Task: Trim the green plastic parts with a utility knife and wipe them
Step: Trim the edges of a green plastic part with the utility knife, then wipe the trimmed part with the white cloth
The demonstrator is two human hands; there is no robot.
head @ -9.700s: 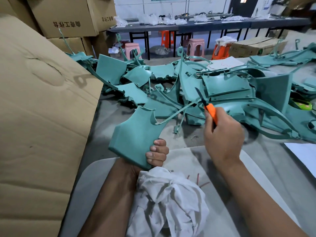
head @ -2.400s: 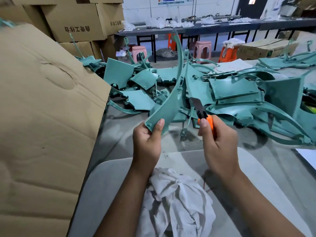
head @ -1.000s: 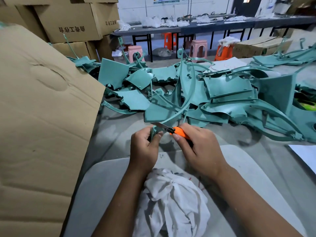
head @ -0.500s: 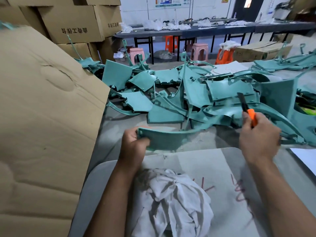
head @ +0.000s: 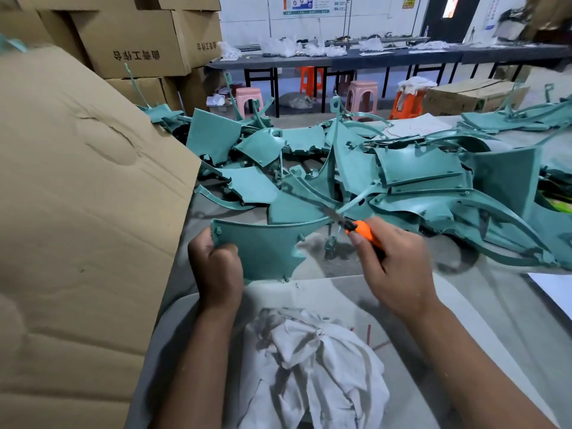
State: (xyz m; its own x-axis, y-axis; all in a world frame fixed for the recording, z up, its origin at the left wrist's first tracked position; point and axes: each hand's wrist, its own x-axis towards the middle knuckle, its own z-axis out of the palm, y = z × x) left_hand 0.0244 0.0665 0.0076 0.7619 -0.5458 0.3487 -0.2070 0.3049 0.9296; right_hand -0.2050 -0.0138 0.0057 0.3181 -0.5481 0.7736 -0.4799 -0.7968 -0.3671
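My left hand (head: 216, 270) grips the left edge of a flat green plastic part (head: 260, 246), held upright above the table with its long thin arm reaching right. My right hand (head: 393, 267) holds an orange utility knife (head: 359, 229); its blade lies against the part's upper edge near that thin arm. A crumpled white rag (head: 315, 370) lies in front of me between my forearms. Behind the hands spreads a big pile of green plastic parts (head: 402, 181).
A large cardboard sheet (head: 80, 212) leans along the left side. The grey table (head: 495, 305) carries a pale mat (head: 328, 301) under the rag and a white paper (head: 554, 286) at the right. Cardboard boxes (head: 133, 41), stools and a long bench stand behind.
My right hand has come back left from the raised position and set the knife blade on the part's upper edge. My left hand has turned the part so its flat face shows.
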